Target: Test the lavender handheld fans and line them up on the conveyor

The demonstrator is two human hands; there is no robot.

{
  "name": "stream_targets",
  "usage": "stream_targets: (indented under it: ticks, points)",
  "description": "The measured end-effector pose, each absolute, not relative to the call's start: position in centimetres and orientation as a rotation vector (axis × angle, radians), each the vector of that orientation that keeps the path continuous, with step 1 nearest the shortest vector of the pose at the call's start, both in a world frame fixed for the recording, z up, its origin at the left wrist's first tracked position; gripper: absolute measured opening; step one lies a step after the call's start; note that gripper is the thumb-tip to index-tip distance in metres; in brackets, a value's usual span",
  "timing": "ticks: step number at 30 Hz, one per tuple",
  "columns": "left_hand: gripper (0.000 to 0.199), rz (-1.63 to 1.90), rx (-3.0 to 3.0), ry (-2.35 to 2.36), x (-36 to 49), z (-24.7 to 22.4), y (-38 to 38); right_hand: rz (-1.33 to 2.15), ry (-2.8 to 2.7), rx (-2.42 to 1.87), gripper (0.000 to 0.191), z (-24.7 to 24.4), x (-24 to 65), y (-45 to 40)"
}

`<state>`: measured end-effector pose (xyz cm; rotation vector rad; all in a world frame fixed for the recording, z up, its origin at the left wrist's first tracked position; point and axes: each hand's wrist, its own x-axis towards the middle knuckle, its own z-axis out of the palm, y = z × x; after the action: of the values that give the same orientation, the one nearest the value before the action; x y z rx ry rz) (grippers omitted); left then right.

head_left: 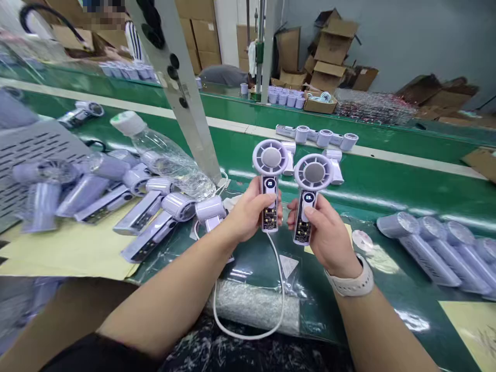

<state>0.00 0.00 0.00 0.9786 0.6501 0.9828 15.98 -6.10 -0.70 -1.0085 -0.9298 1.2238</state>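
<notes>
My left hand (251,209) is closed round the handle of a lilac handheld fan (270,157), thumb on its front. That fan's small display reads 20, and a white cable (281,279) hangs from its base. In my right hand (329,227) is a second lilac handheld fan (314,173), the thumb lying just under a lit display that seems to read 69. Both fans stand upright side by side, their round grilles facing me. Dark fronts with circuit-like parts show on the handles. Behind them, more fans (336,168) lie on the green surface.
Several lilac fans (155,232) lie on yellow paper (77,253) at left, beside a tilted plastic bottle (166,155) and a metal post (182,98). More fans (430,248) lie in a row at right. Bubble wrap (256,305) rests at the near edge. Cardboard boxes (333,49) are piled behind.
</notes>
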Motion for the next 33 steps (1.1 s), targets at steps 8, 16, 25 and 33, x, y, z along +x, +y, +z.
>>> stream_targets:
  ticks: [8, 16, 25, 33]
  points:
    - [0.037, 0.904, 1.107, 0.451, -0.29, -0.2, 0.17, 1.177, -0.999, -0.939, 0.025, -0.9, 15.96, -6.06]
    - [0.037, 0.911, 1.149, 0.418, -0.08, -0.81, 0.01, 1.192, -0.963, -0.949, 0.024, -1.26, 16.02, -5.43]
    - [0.037, 0.962, 1.094, 0.479, 0.09, -0.41, 0.24, 1.2, -0.916, -0.954, 0.02, -0.94, 16.03, -5.7]
    - [0.045, 0.999, 1.12, 0.554, 0.11, -0.69, 0.46, 1.201, -0.8, -1.019, 0.023, -0.58, 15.96, -5.29]
